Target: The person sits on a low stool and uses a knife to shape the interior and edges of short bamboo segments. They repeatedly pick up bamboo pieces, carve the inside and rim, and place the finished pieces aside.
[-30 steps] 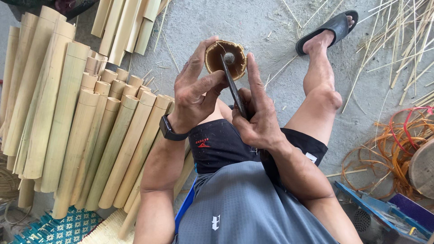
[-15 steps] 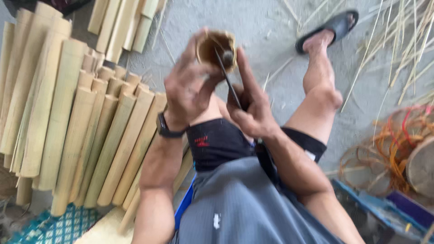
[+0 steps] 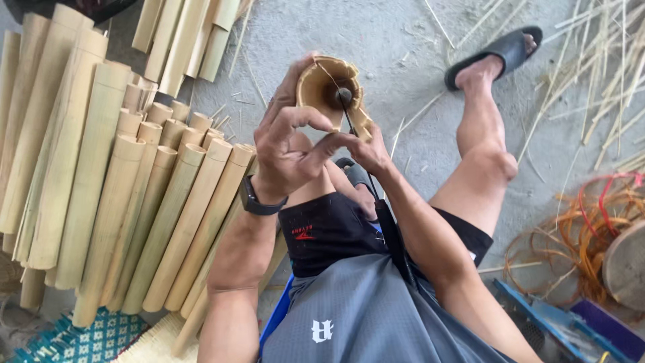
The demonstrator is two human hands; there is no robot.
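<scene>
A seated person's left hand [image 3: 289, 144] wraps its grip around a bamboo tube [image 3: 329, 87], open end facing up; the right hand [image 3: 369, 151], just beside, clasps a dark blade [image 3: 347, 111] inside it.

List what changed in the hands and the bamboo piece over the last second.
The left hand turned the bamboo tube, so its hollow end now tilts left and a split shows in the rim. The right hand slid lower, with the knife blade still in the opening. Both grips held. The stacked bamboo did not move.

Head camera looks steeply down, close above lap.
</scene>
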